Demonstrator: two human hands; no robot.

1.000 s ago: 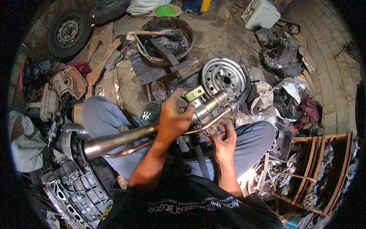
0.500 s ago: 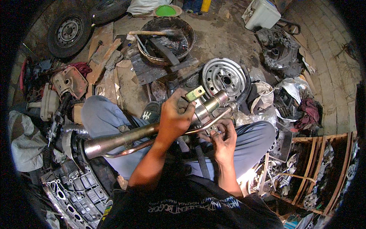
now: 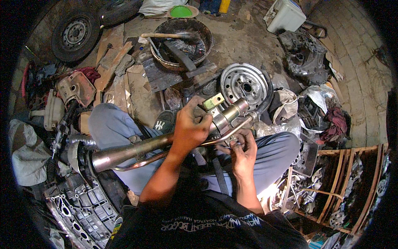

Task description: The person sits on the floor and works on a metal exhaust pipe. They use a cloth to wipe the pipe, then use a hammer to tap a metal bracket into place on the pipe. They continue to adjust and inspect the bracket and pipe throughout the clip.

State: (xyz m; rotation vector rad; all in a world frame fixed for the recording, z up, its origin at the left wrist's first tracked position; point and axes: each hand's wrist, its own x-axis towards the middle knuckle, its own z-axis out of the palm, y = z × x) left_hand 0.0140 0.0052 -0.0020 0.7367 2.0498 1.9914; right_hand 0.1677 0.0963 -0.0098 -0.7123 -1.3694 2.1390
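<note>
Across my lap lies a long bronze-coloured metal pipe (image 3: 128,152), its far end tilted up to the right. A thinner tube (image 3: 227,135) runs alongside it, and a brass-toned bracket (image 3: 213,101) with a hole stands near its far end. My left hand (image 3: 192,124) is closed round the pipe just below that bracket, with the thumb by the bracket's foot. Under the thin tube, the fingers of my right hand (image 3: 241,150) pinch a small metal tab on the pipe's near side. My fingers partly hide the tab.
A steel wheel rim (image 3: 244,85) lies just beyond the pipe's far end. Farther off stands a blackened metal basin (image 3: 182,43) with a wooden-handled tool across it. An engine cylinder head (image 3: 83,211) is at lower left, a wooden crate (image 3: 348,186) of metal parts at right.
Almost nothing differs. My right hand's fingers have shifted slightly at the tab, while the pipe and my left hand keep their place.
</note>
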